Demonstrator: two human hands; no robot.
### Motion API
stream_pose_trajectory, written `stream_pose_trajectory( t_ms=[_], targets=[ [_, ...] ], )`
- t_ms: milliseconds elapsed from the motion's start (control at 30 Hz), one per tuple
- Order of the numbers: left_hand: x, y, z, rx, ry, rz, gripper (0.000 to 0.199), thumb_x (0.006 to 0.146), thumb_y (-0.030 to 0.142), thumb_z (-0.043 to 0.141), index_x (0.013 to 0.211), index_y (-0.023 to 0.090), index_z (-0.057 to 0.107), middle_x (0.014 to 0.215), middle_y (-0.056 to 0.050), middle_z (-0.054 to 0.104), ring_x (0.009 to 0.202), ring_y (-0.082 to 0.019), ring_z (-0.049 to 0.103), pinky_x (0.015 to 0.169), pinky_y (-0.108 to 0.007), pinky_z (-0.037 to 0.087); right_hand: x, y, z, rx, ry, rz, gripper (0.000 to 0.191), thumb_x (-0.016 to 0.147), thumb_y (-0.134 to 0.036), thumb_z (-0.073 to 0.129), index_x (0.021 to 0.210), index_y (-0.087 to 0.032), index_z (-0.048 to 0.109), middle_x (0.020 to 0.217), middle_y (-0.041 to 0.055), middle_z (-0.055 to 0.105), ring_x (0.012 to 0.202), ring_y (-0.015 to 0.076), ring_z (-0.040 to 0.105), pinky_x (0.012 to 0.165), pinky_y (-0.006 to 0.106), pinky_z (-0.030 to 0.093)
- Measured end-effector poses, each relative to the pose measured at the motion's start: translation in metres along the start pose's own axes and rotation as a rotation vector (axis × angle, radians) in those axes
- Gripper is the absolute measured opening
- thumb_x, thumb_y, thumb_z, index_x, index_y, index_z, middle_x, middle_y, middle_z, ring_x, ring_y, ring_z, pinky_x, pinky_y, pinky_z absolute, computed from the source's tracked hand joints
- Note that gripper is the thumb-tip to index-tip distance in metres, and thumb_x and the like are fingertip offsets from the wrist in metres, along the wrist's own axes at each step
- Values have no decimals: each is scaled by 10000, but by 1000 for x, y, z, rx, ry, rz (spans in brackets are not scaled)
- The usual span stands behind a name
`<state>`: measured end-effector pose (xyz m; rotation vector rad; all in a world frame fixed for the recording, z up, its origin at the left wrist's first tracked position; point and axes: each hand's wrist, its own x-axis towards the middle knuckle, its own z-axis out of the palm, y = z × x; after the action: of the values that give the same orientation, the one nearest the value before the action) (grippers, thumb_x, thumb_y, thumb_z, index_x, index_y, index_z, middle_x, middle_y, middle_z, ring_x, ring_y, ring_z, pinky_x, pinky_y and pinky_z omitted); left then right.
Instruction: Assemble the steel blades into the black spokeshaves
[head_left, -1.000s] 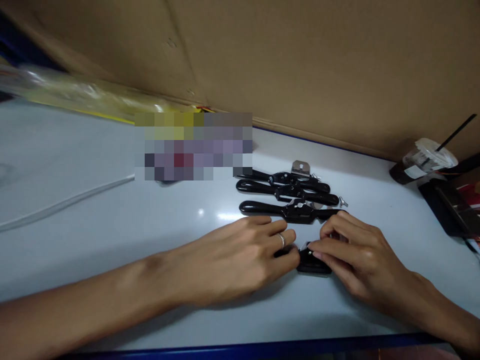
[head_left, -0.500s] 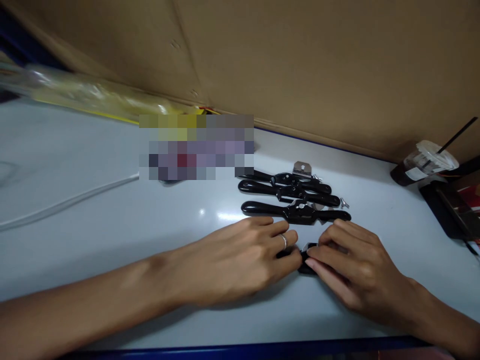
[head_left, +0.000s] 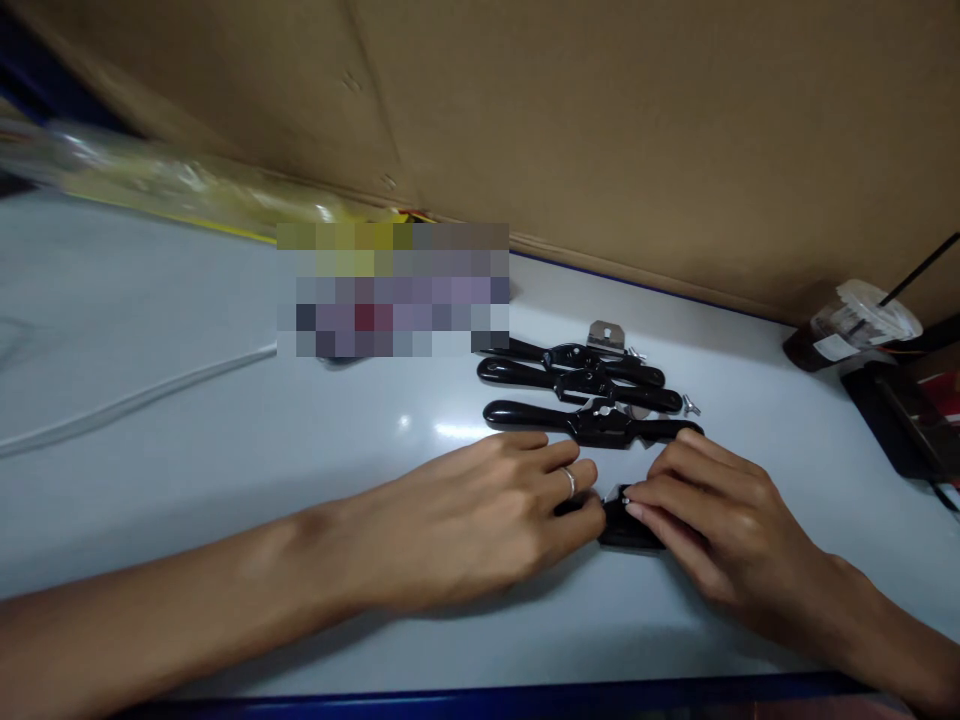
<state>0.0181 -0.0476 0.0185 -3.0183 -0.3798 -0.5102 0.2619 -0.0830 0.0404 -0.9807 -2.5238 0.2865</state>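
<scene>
A black spokeshave (head_left: 634, 532) lies on the table close to me, its middle and a bit of pale metal blade showing between my hands. My left hand (head_left: 517, 510), with a ring on one finger, is closed around its left handle and hides most of it. Over the tool's middle, my right hand (head_left: 709, 510) pinches a small silver screw (head_left: 626, 499) between thumb and fingertips; the fingers cover most of it. Just beyond lie three more black spokeshaves, the nearest spokeshave (head_left: 525, 415) almost touching my right fingertips.
A loose metal plate (head_left: 606, 336) and a wing screw (head_left: 691, 405) lie by the far spokeshaves. At the right stand a drink cup (head_left: 832, 345) with a straw and a black box (head_left: 892, 420). A white cable (head_left: 150, 400) runs at left. Cardboard (head_left: 600, 130) walls the back.
My right hand has shifted slightly right and its fingertips have turned a little, uncovering more of the spokeshave's middle. My left hand keeps its hold in place.
</scene>
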Motion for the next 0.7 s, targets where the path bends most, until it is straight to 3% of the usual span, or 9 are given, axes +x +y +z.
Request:
stream_pose_trajectory(
  t_ms=[133, 333, 500, 700],
  targets=[
    [0, 0, 0, 2, 10, -2, 84, 932, 112, 596, 907, 190, 582, 822, -7, 616, 700, -186, 552, 620, -343, 436, 4, -2, 2, 164, 36, 102, 189, 995, -111, 569, 1012, -143, 755, 795, 36, 710, 725, 167, 609, 666, 295, 476],
    [-1, -1, 0, -3, -3, 4, 82, 928, 106, 592, 934, 187, 602, 816, -4, 607, 692, -189, 549, 608, -352, 436, 9, 0, -1, 379, -52, 381, 182, 913, -79, 653, 814, -212, 729, 726, -49, 714, 638, 105, 635, 625, 242, 457],
    [-1, 0, 0, 3, -7, -1, 77, 929, 111, 601, 953, 183, 615, 827, -8, 619, 704, -190, 557, 622, -351, 439, 5, 1, 2, 89, -18, 208, 229, 1009, -188, 577, 791, -175, 643, 762, 7, 635, 720, 155, 564, 656, 293, 424],
    [1, 0, 0, -1, -3, 10, 58, 937, 127, 602, 918, 182, 601, 821, -10, 618, 698, -194, 557, 619, -352, 431, 2, -5, 9, -331, 82, -28, 345, 991, -104, 500, 666, -166, 599, 657, 22, 535, 627, 169, 436, 591, 342, 342]
  ],
)
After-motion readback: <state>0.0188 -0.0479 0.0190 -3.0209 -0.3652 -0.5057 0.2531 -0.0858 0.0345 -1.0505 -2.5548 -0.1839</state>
